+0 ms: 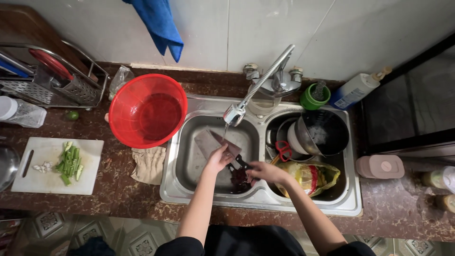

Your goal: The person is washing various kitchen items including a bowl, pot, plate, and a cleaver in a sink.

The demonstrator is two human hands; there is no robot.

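White tiled wall (265, 28), speckled brown stone counter (118, 189), patterned floor tiles (137, 242).

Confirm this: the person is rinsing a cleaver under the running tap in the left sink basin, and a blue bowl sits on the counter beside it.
Not quite: the bowl is red, not blue, as the head view shows. The rest holds: the left hand steadies the cleaver under the tap in the left sink basin.

A yellow and red plastic bag (310, 176) is seen lying in the right sink basin (343, 189). A white pump bottle with a blue label (354, 90) is leaned at the surface's back edge.
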